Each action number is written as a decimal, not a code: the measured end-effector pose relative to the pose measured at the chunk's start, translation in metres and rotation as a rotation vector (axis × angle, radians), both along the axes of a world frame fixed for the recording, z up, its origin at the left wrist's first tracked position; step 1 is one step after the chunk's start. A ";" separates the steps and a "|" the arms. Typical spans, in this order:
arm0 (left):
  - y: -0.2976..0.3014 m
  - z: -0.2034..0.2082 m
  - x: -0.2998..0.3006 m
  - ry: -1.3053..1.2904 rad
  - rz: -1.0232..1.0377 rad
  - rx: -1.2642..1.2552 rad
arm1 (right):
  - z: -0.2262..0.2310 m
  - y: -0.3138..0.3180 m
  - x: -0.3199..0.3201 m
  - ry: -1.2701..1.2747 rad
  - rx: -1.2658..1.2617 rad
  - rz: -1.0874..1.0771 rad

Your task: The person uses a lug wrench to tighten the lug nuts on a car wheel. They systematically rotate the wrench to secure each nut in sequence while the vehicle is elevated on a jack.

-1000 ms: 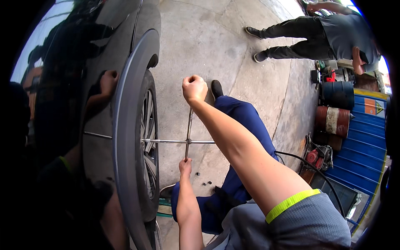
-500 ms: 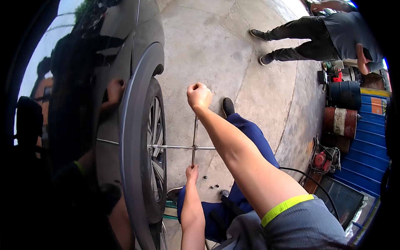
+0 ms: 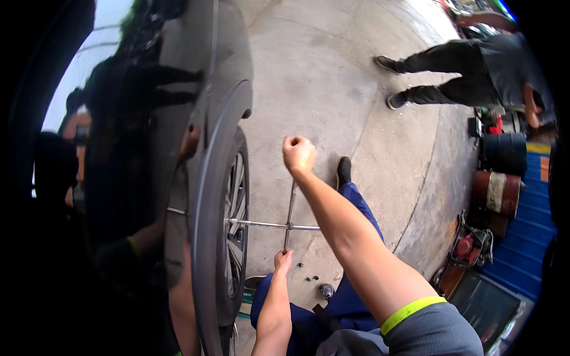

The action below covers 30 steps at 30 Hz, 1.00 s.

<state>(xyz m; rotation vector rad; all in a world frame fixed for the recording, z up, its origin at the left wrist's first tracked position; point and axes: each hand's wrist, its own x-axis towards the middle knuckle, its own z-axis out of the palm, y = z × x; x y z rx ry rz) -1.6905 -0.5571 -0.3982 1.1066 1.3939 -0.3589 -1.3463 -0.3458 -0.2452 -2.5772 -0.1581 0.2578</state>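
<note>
Both hands on the cross wrench at the car wheel

We cannot see where the cross wrench meets the wheel: its left arm runs in among the spokes and the end is lost there. Its right arm passes behind our right forearm and is cut off from view. The wrench stands between the wheel and our knees, one bar level, the other upright.

Our right hand is closed in a fist around the top end of the upright bar, so that end is hidden inside the grip. Our left hand is wrapped around the bottom end, fingers pressed together on the metal.

The car body shows only a dark reflection, hard to read. A few small dark pieces lie on the concrete floor near our left hand; we cannot tell what they are.

At the right edge stand a dark drum and a red-and-white drum; their contents are not visible. Another person stands well apart, cut off by the rim.
</note>
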 end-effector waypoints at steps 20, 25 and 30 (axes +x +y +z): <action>-0.003 -0.017 0.010 0.129 -0.112 0.181 | -0.078 -0.180 -0.066 0.910 0.346 0.721; -0.013 -0.013 0.012 0.114 -0.070 0.335 | -0.075 -0.189 -0.102 1.161 0.087 0.821; -0.029 -0.004 0.009 0.153 -0.184 0.197 | -0.072 -0.233 -0.119 1.075 0.085 0.798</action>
